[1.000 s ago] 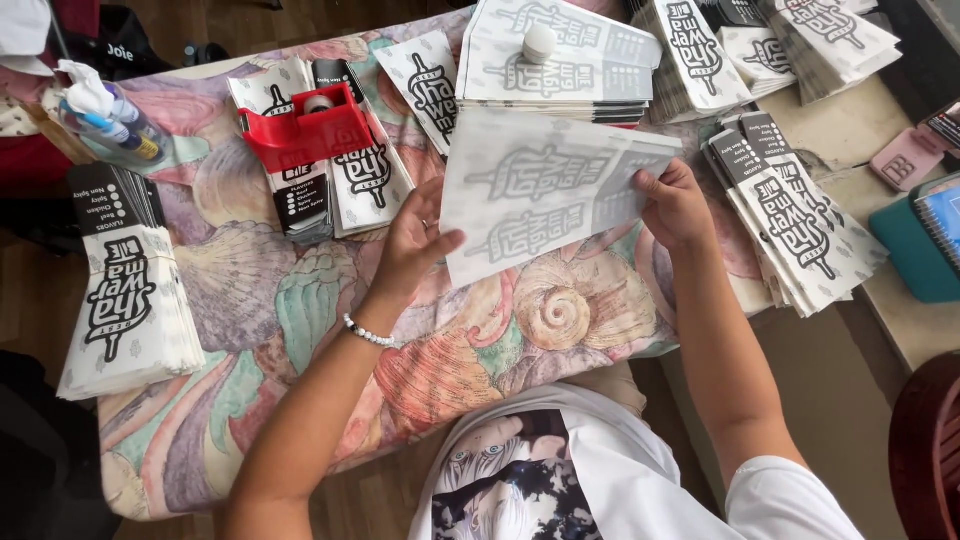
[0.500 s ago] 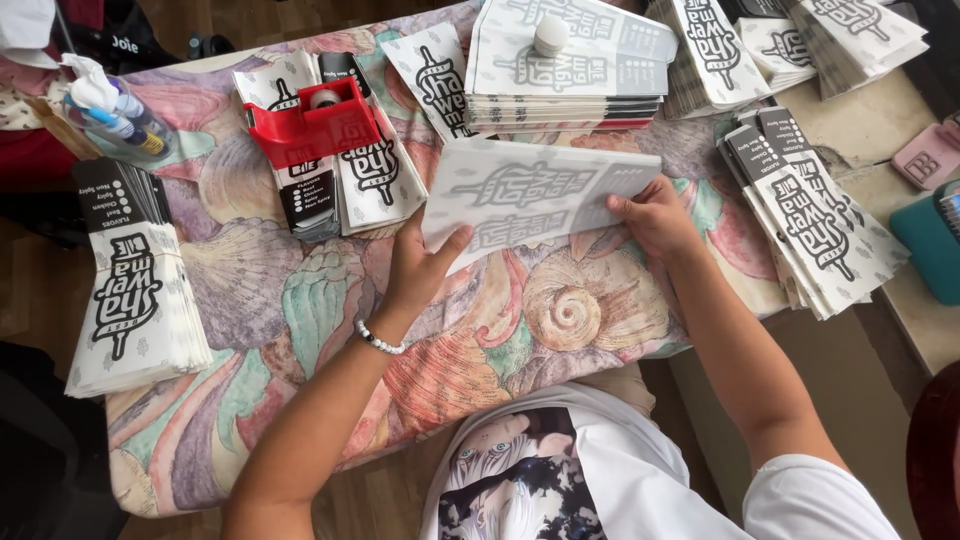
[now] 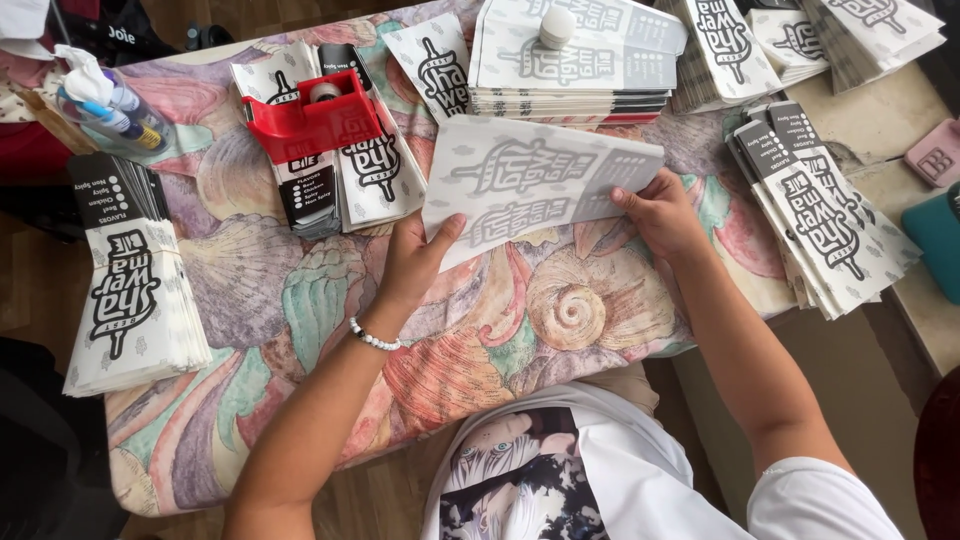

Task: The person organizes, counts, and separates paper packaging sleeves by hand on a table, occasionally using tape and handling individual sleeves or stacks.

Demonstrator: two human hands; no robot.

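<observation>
The printed paper sheet (image 3: 535, 185) now lies lower and folded narrower than a second ago, its far edge turned over toward six o'clock. The right hand (image 3: 660, 215) slides in from three o'clock, pressing the sheet's right end, while the left hand (image 3: 415, 262) shifts slightly under its left corner.

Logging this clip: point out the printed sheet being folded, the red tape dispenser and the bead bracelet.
printed paper sheet (image 3: 530, 180), head view, middle of its upper face.
red tape dispenser (image 3: 312, 125), head view, front wall.
white bead bracelet (image 3: 374, 339), head view, beads on the left wrist.
</observation>
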